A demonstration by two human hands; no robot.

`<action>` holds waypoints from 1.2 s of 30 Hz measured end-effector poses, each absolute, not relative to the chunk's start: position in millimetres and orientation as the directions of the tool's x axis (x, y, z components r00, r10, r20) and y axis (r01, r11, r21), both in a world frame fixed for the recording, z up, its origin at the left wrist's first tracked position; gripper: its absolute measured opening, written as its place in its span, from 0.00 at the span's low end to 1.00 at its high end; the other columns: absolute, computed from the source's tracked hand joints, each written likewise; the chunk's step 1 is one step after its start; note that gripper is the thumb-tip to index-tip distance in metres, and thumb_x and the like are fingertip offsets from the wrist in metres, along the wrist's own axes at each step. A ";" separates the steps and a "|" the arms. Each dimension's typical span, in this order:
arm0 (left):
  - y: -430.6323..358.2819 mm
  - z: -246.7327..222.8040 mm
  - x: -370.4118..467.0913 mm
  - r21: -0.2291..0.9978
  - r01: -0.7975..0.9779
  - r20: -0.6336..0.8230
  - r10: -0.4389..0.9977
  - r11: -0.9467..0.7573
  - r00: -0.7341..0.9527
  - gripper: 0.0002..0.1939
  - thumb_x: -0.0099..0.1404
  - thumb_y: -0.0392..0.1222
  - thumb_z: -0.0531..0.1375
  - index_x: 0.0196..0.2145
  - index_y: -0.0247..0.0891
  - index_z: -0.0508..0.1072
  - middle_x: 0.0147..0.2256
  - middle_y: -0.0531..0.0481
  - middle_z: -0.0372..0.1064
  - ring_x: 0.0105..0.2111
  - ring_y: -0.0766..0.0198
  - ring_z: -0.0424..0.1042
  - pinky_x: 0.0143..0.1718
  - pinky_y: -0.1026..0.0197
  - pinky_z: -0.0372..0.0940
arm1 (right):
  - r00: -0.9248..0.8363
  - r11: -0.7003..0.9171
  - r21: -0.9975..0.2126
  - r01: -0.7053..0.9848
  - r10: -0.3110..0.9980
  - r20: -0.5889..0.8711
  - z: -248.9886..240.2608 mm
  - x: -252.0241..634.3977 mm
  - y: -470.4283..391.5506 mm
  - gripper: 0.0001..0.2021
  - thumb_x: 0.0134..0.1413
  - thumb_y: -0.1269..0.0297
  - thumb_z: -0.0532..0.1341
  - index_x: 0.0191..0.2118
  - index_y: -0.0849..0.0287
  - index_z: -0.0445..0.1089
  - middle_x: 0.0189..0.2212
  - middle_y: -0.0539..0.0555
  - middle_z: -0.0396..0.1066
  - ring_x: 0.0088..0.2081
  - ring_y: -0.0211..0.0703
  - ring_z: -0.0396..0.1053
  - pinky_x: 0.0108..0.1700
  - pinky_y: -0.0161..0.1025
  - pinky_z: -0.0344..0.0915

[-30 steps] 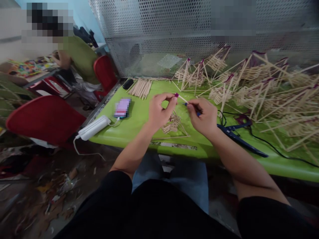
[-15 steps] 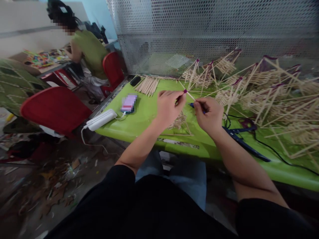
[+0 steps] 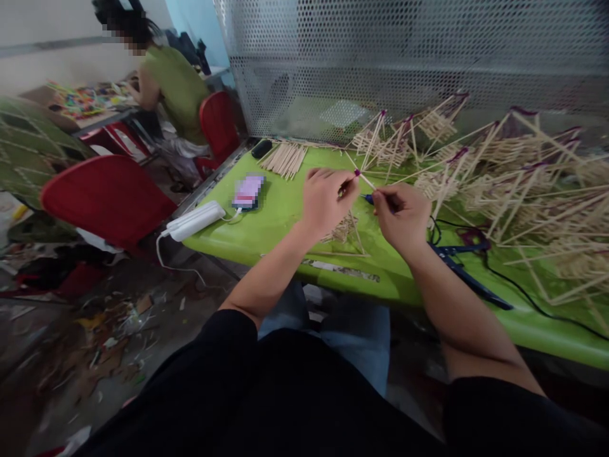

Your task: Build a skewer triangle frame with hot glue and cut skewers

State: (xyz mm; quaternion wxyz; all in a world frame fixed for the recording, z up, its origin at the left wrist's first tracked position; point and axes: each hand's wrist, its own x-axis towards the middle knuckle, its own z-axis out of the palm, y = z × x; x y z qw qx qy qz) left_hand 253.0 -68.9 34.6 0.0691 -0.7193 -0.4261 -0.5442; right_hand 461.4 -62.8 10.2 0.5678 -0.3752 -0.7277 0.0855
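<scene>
My left hand pinches the purple-wrapped end of a thin wooden stick above the green table. My right hand grips the same stick a little further along and also holds a small blue tool whose tip points left. Under both hands lies a small frame of bound sticks. A loose bundle of plain sticks lies at the far left of the table.
Many finished stick frames with purple bindings pile up on the right. Black scissors and a black cable lie right of my hand. A phone, a white power bank, red chairs and a seated person are left.
The view has shifted, so the table scene sits further right in frame. My hands stay together on the stick; the left fingers have closed more tightly over its purple end.
</scene>
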 end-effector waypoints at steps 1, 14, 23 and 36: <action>-69.1 34.7 252.7 0.368 0.689 0.837 0.545 -0.625 0.046 0.14 0.83 0.42 0.62 0.35 0.44 0.76 0.33 0.51 0.81 0.37 0.56 0.78 0.51 0.48 0.66 | -0.078 0.706 -0.543 0.455 0.639 0.765 10.6 461.4 -63.2 0.08 0.74 0.58 0.68 0.43 0.52 0.83 0.32 0.52 0.77 0.32 0.46 0.73 0.34 0.46 0.68; -66.9 32.1 255.5 0.347 0.683 0.840 0.537 -0.643 0.078 0.18 0.84 0.41 0.59 0.32 0.44 0.69 0.30 0.52 0.75 0.34 0.58 0.76 0.51 0.48 0.67 | -0.045 0.690 -0.561 0.458 0.648 0.760 2.8 465.9 -58.3 0.13 0.74 0.50 0.69 0.44 0.53 0.84 0.34 0.55 0.80 0.32 0.48 0.77 0.33 0.47 0.72; -60.6 25.4 234.1 0.583 0.470 0.739 0.673 -0.662 0.030 0.21 0.88 0.57 0.56 0.48 0.42 0.83 0.42 0.43 0.86 0.41 0.56 0.84 0.49 0.50 0.76 | -0.064 0.684 -0.613 0.396 0.687 0.724 4.7 464.2 -62.2 0.14 0.74 0.47 0.68 0.43 0.52 0.79 0.30 0.52 0.75 0.28 0.46 0.72 0.30 0.46 0.69; 12.3 -31.1 143.6 0.649 0.543 0.663 0.746 -0.533 -0.060 0.12 0.78 0.51 0.62 0.44 0.43 0.83 0.37 0.46 0.84 0.37 0.58 0.80 0.48 0.53 0.74 | -0.242 0.592 -0.756 0.280 0.805 0.541 19.8 436.9 -70.0 0.15 0.65 0.51 0.73 0.50 0.54 0.80 0.25 0.43 0.63 0.25 0.36 0.56 0.28 0.39 0.54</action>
